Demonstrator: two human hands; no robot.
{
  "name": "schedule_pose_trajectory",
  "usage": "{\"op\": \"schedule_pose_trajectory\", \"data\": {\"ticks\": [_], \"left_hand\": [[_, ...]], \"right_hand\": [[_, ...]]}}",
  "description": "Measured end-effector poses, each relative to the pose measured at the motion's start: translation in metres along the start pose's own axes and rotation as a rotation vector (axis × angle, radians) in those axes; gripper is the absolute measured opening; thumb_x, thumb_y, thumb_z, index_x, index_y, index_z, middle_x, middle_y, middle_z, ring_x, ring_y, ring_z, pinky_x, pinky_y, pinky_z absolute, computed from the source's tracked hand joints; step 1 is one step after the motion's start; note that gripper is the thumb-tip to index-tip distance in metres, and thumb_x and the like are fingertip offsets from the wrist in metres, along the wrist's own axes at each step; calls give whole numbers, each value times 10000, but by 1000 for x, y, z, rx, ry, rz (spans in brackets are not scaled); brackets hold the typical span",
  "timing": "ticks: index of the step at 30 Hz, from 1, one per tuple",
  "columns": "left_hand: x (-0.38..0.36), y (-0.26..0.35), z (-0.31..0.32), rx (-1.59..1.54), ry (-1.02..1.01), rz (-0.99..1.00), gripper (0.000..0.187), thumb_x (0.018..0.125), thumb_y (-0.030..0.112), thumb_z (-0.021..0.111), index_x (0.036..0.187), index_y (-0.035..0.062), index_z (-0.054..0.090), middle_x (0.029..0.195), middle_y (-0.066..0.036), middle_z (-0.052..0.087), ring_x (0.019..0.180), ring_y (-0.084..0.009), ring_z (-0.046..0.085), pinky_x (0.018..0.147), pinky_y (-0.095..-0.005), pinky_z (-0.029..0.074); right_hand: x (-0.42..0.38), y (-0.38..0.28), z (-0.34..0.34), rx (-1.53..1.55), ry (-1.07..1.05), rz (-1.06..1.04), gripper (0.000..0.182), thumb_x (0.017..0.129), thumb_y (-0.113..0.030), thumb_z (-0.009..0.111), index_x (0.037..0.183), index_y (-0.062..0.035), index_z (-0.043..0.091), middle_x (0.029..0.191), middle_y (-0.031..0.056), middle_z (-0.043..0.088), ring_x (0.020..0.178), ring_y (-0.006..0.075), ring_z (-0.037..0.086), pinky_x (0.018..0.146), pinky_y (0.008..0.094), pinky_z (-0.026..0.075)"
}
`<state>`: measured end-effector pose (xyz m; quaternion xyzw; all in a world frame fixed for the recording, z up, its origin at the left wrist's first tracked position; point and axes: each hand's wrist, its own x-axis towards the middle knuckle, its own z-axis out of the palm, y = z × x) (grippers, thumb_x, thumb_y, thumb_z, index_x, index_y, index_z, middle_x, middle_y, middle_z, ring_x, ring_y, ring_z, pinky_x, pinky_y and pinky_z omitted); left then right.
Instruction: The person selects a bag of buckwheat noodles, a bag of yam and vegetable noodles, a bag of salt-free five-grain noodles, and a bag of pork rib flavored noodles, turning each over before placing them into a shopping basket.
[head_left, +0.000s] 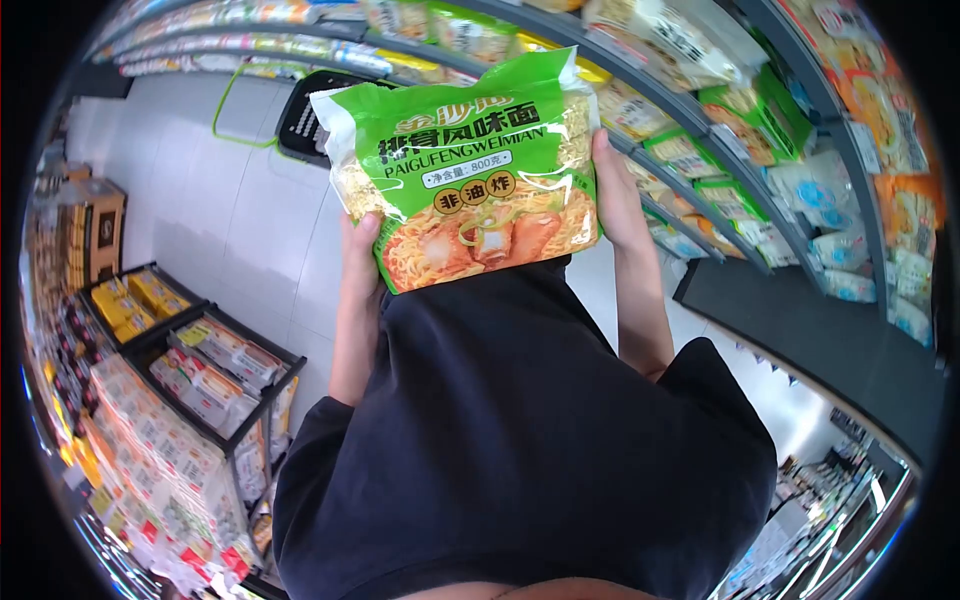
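Note:
A large green and white bag of instant noodles is held up in front of my chest, its printed front facing me. The label reads PAIGUFENGWEIMIAN above a picture of noodles with meat. My left hand grips the bag's lower left edge, the thumb on the front. At the right edge, my right hand is closed on the bag, thumb near the front corner. The other fingers of both hands are mostly hidden behind the bag.
A black shopping basket with a green handle stands on the pale tiled floor beyond the bag. Shelves of packaged noodles run along the top and right. Display crates with boxed goods stand at left.

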<state>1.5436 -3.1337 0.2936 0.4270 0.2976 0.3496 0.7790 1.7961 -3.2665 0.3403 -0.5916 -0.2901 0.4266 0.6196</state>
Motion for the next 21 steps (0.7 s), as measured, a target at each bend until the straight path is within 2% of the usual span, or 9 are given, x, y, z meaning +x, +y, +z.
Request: {"op": "schedule_pose_trajectory", "data": {"ticks": [4, 6, 7, 8, 12, 14, 18, 20, 21], "left_hand": [[-39, 16, -66, -47, 160, 70, 831, 772, 458, 682, 1340, -40, 336, 1236, -177, 518, 1099, -238, 568, 913, -361, 487], [-55, 14, -93, -133, 187, 26, 844, 767, 472, 684, 1340, -42, 341, 1242, -175, 518, 1105, -238, 567, 920, -359, 484], [-64, 19, -110, -145, 211, 51, 844, 767, 472, 684, 1340, -42, 341, 1242, -175, 518, 1105, -238, 567, 920, -359, 484], [-73, 21, -122, -161, 231, 80, 853, 766, 492, 677, 1347, -33, 341, 1252, -172, 516, 1113, -243, 563, 927, -369, 481], [-97, 33, -149, -281, 352, 120, 881, 763, 566, 643, 1367, -3, 347, 1279, -165, 510, 1138, -267, 550, 948, -408, 474], [-104, 40, -166, -260, 368, 145, 884, 765, 619, 613, 1367, 21, 365, 1290, -158, 508, 1144, -282, 543, 960, -433, 468], [-99, 39, -195, -467, 480, 229, 861, 767, 649, 607, 1349, 51, 397, 1273, -148, 522, 1124, -292, 550, 953, -449, 472], [-90, 43, -197, -693, 505, 196, 860, 768, 649, 607, 1354, 56, 395, 1273, -142, 525, 1123, -302, 548, 946, -457, 477], [-211, 59, -129, -691, 517, 212, 860, 768, 649, 607, 1354, 56, 395, 1273, -142, 525, 1123, -302, 548, 946, -457, 477]], "right_hand": [[11, 19, 73, 36, -101, 53, 556, 1028, -399, 300, 1347, 41, 417, 1328, 122, 499, 1221, 165, 455, 1034, 289, 336], [17, 17, 101, -80, -153, -22, 569, 1025, -417, 308, 1326, 45, 448, 1289, 130, 531, 1159, 150, 504, 998, 287, 378], [22, 21, 118, -47, -232, 4, 552, 1025, -387, 316, 1375, 33, 392, 1370, 130, 465, 1264, 179, 416, 1066, 298, 292], [26, 22, 133, -57, -265, -2, 552, 1025, -387, 316, 1375, 33, 392, 1370, 130, 465, 1264, 179, 416, 1066, 298, 292], [46, 40, 174, 165, -416, 4, 578, 1016, -413, 305, 1370, 38, 382, 1380, 148, 452, 1276, 211, 415, 1079, 337, 293], [55, 41, 195, 356, -593, 112, 560, 1016, -390, 306, 1375, 36, 362, 1367, 152, 457, 1281, 223, 414, 1075, 354, 309], [67, 35, 248, 384, -665, 190, 490, 986, -256, 445, 1380, 20, 354, 1331, 135, 487, 1235, 198, 469, 1039, 333, 367], [97, 68, 265, 489, -822, 245, 491, 955, -183, 515, 1380, 7, 360, 1319, 112, 498, 1194, 171, 503, 1005, 327, 411], [111, 90, 278, 393, -869, 264, 508, 940, -177, 545, 1380, 0, 363, 1309, 103, 504, 1178, 162, 511, 987, 328, 430]]}}
